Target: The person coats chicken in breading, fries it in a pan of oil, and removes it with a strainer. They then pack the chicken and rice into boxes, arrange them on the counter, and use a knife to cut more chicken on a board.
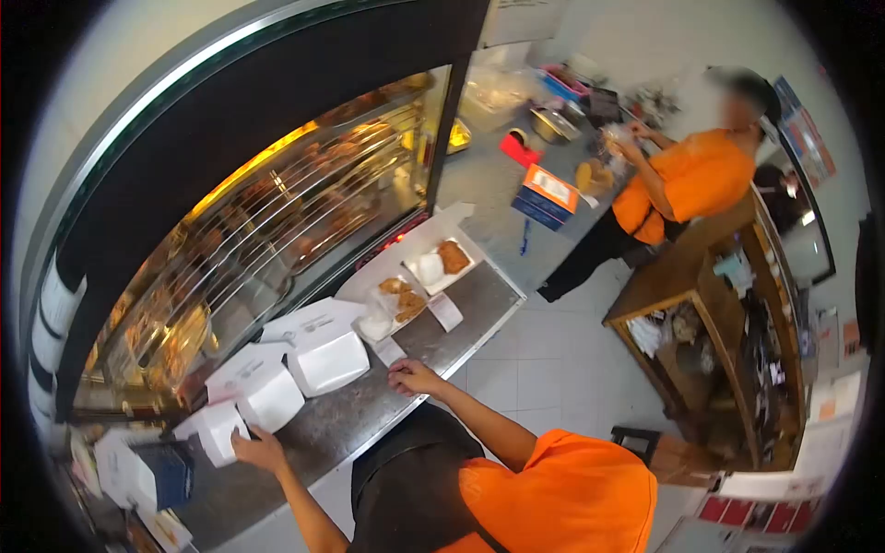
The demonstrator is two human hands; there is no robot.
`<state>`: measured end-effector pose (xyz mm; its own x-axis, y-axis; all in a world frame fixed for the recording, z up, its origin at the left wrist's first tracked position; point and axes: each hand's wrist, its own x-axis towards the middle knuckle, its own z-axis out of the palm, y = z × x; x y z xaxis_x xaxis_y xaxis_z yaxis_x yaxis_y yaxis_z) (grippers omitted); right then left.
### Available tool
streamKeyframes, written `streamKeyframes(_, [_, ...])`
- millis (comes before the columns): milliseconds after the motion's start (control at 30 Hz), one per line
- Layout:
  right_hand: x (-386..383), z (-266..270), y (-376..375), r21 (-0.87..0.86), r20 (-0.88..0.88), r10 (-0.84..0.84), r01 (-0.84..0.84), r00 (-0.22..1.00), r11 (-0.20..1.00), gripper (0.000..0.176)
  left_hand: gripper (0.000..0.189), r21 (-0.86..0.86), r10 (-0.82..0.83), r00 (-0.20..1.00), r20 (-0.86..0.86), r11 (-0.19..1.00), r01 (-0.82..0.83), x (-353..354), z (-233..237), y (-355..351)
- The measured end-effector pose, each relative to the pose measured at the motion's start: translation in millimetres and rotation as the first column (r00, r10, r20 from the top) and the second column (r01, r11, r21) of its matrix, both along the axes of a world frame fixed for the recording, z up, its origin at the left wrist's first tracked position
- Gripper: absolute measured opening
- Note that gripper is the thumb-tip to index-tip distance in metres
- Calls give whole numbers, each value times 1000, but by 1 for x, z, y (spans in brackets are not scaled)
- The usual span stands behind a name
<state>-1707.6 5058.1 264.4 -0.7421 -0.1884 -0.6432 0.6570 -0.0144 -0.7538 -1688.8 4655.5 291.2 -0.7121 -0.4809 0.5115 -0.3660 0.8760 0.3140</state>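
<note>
My left hand (262, 451) is at the near wall of a small white takeaway box (218, 433), its thumb and fingers pinching the edge. Beside it stand two open takeaway boxes, a middle one (272, 404) and a larger one (329, 361), lids tilted back toward the cabinet. My right hand (417, 379) is over the counter's front edge with its fingers curled; what they hold, if anything, is hidden. Just beyond it lies a paper slip (389, 351). Farther along are fried chicken (402, 300) in one open box and another fried piece (452, 257) beside white rice (430, 268).
A glass-fronted warming cabinet (304, 194) with wire racks lines the counter (415, 346). Another paper slip (446, 313) lies near the filled boxes. A co-worker (705, 175) in orange stands at a metal table (493, 203). A wooden shelf unit (687, 304) stands right.
</note>
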Motion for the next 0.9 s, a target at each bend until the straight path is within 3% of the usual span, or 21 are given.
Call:
streamKeyframes(133, [-1,1,18,25,-12,-87,87,996,996,34,32,-97,-24,989,-148,995,9,10,18,23])
streamKeyframes(200, [1,-1,27,39,-27,-116,117,993,992,33,31,39,5,1000,12,999,-5,25,6,24])
streamKeyframes(233, [2,-4,31,52,-34,-148,150,988,987,31,31,33,-9,1000,6,999,9,31,2,29])
streamKeyframes(300, [1,-10,40,60,-45,-195,197,980,979,30,29,131,-215,976,-21,968,216,45,-1,49])
streamKeyframes(333, [2,-13,45,58,-41,-237,239,971,969,29,29,128,-230,973,-23,964,231,53,-11,52])
streamKeyframes(400, [3,-13,54,82,-74,-315,320,946,944,26,24,438,-287,958,6,862,255,64,-29,62])
streamKeyframes(433, [2,-13,57,77,-73,-327,333,942,940,26,24,434,-299,954,7,861,267,67,-33,66])
streamKeyframes(500, [-1,-13,61,88,-110,-442,452,890,888,27,24,658,-327,943,-65,696,287,69,-28,83])
streamKeyframes(533, [-2,-15,56,87,-111,-451,461,886,883,27,28,701,-359,933,10,668,250,67,-24,91])
streamKeyframes(600, [-6,-29,33,44,-159,-611,624,775,780,29,33,836,-520,846,115,510,200,47,31,132])
streamKeyframes(667, [-7,28,5,-121,61,-641,643,765,756,37,40,918,-703,708,-66,235,319,27,77,186])
streamKeyframes(733, [-7,51,-23,-425,284,-548,616,787,664,56,46,786,-901,427,-77,209,582,10,144,246])
streamKeyframes(800, [-9,65,-44,-710,397,-413,559,820,428,72,50,709,-963,251,-97,110,697,-2,125,278])
streamKeyframes(833, [-15,32,-49,-920,313,-269,361,911,154,78,53,630,-982,165,-86,75,773,-11,118,289])
streamKeyframes(867, [-9,41,-44,-895,315,-407,411,857,174,77,56,468,-996,93,-18,74,881,-26,121,294])
streamKeyframes(900, [-7,66,-30,-867,303,-535,461,789,188,75,57,468,-996,62,-62,26,884,-40,115,298])
